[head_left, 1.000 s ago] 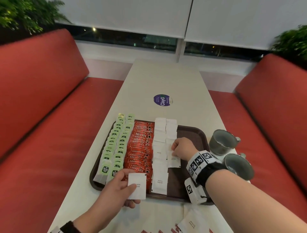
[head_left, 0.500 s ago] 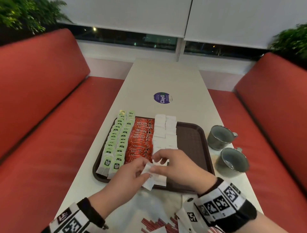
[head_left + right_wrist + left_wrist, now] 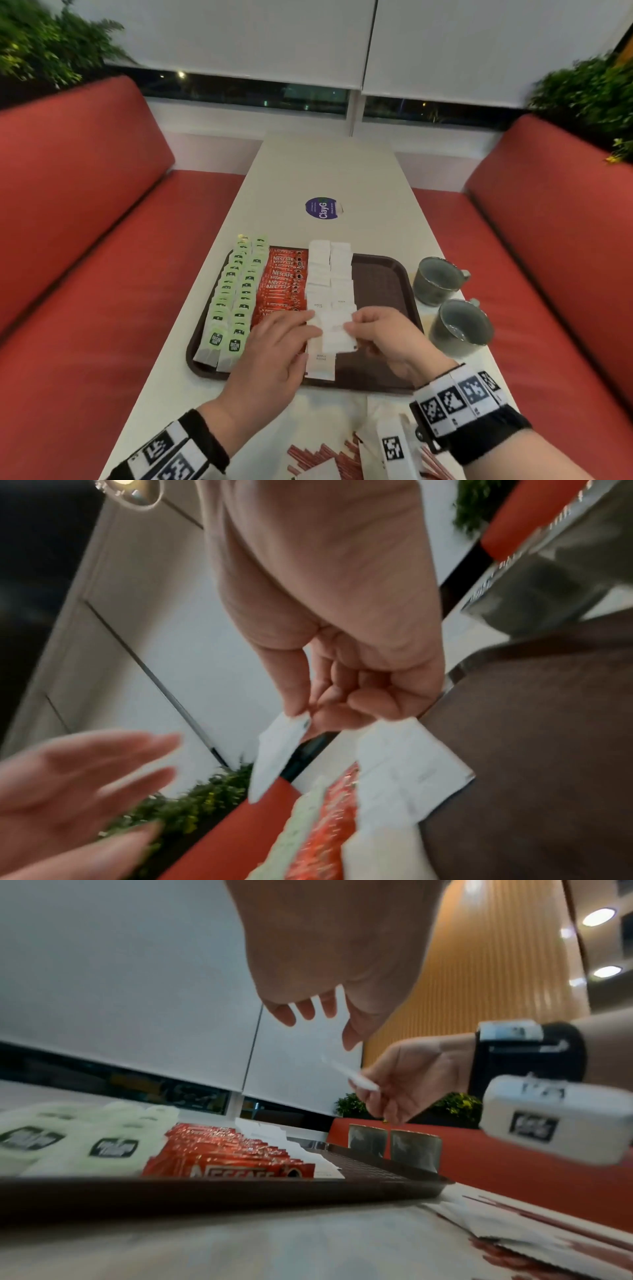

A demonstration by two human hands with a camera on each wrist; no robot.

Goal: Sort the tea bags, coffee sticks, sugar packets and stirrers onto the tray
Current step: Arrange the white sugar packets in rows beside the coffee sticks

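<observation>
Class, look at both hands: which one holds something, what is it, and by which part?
The right hand pinches a white paper sugar packet by one end. The left hand is open, holding nothing.

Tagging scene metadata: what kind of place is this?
Probably a café or canteen booth: red padded benches on both sides of a narrow white table, a brown serving tray of tea bags, Nescafé sticks and sugar packets, and two grey cups beside it.
</observation>
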